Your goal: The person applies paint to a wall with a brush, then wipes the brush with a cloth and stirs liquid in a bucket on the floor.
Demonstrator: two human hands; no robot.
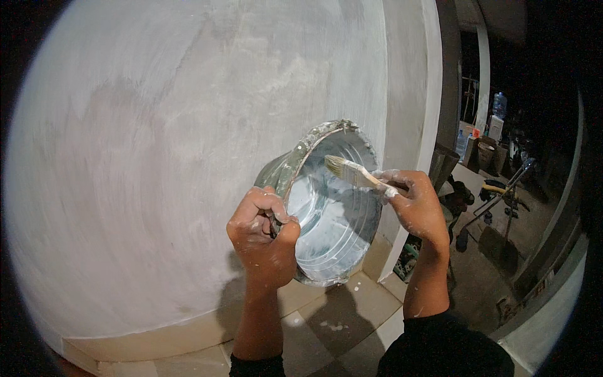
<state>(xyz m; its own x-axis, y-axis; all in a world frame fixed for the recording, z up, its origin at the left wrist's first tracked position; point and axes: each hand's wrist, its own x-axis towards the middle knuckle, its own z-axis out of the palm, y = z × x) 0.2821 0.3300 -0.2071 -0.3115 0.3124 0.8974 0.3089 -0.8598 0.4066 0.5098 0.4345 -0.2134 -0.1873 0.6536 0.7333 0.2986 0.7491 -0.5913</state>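
My left hand (265, 234) is closed around the near left rim of a paint-smeared bucket (333, 251), which it holds up and tilted so that I look into it. White paint coats the bucket's inner wall and bottom. My right hand (411, 204) grips the handle of a paintbrush (355, 174). The brush's bristles point left and sit over the bucket's mouth, near its far inner wall. White smears mark the fingers of both hands.
A wall (188, 157) with patchy whitish paint fills the left and front. Tiled floor (326, 327) below bears white drips. Beyond the wall's edge at right stand a water dispenser (496, 122), a chair-like frame (502, 191) and other dim clutter.
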